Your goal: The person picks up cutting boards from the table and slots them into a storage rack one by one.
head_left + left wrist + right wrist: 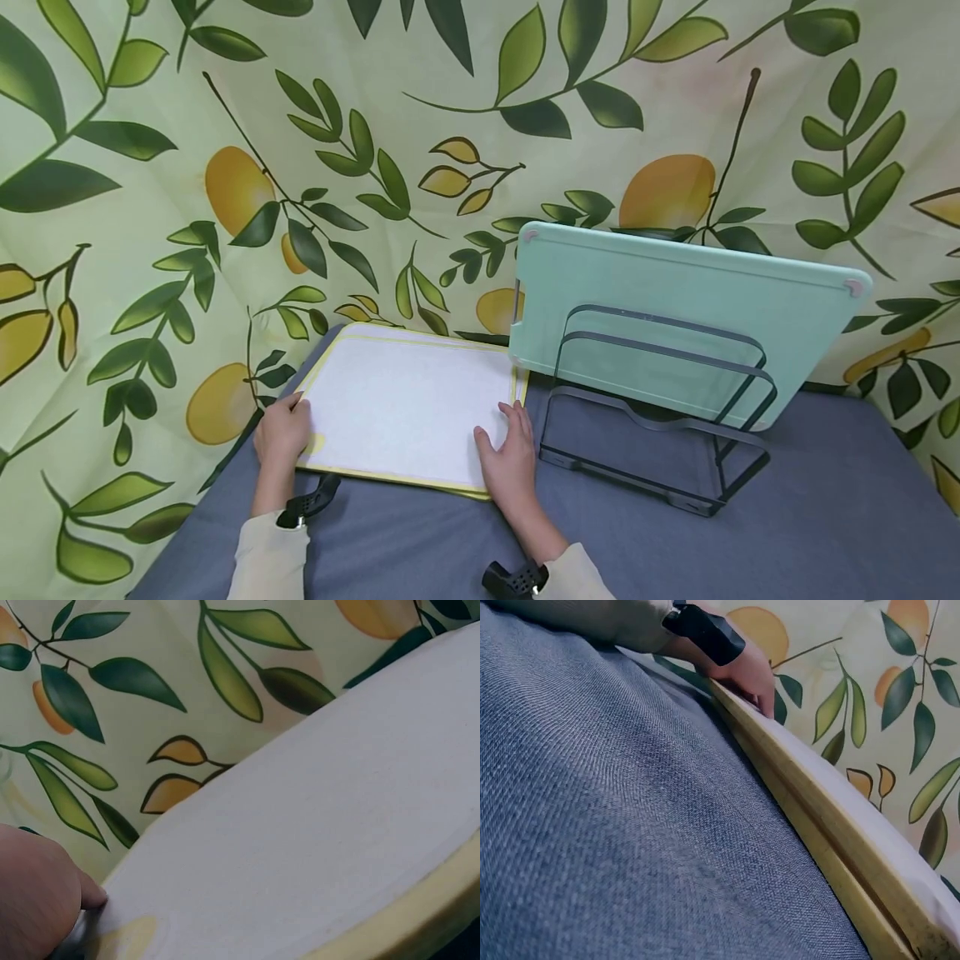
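Note:
Two white cutting boards with yellow edges lie stacked flat, the upper cutting board almost covering the lower one. Both yellow edges show in the right wrist view. My left hand grips the stack at its left edge, a fingertip on the white top beside a yellow corner patch; its other fingers are hidden. At the right edge, my right hand rests with thumb on the white surface and fingers extended along the rim. The right hand does not show in its own wrist view.
Right of the boards stands a dark wire rack. A mint-green cutting board leans upright in its back slot. Grey-blue cloth covers the table. A leaf-and-fruit patterned curtain hangs behind and at the left.

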Action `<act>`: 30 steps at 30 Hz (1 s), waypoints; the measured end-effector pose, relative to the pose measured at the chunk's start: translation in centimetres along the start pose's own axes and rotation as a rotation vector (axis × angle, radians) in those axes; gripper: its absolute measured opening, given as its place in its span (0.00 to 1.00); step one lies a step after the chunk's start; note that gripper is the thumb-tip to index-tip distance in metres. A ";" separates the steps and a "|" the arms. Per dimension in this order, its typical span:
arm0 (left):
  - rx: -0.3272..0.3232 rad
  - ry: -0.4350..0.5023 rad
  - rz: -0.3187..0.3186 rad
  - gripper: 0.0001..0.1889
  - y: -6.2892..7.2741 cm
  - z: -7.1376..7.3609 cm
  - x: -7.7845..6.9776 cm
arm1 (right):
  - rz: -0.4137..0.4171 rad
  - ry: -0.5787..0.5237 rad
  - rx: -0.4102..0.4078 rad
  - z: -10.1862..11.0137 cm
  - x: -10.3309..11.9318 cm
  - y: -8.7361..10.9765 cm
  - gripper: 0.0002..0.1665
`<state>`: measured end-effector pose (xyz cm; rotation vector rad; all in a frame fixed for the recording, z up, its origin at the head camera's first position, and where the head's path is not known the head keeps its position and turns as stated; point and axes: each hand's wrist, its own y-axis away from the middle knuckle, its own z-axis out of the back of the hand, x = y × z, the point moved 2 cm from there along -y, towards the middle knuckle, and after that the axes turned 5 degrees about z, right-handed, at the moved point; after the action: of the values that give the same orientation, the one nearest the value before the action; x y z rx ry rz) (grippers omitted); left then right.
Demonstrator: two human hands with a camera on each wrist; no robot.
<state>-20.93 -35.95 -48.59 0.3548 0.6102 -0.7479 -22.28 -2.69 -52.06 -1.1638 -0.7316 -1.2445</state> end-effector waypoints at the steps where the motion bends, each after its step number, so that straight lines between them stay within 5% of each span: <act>1: 0.003 0.007 0.003 0.26 0.0 0.0 0.0 | -0.005 0.010 0.003 0.0 0.0 0.0 0.28; 18: -0.009 0.049 0.028 0.31 -0.2 -0.3 -0.1 | -0.022 0.049 0.051 0.4 0.0 -0.2 0.22; 30: -0.098 0.122 0.012 0.25 0.2 -0.1 0.3 | 0.006 0.067 0.054 0.4 0.1 0.0 0.20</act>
<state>-20.68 -35.93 -48.88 0.3151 0.7563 -0.6858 -22.21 -2.32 -51.86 -1.0747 -0.7067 -1.2459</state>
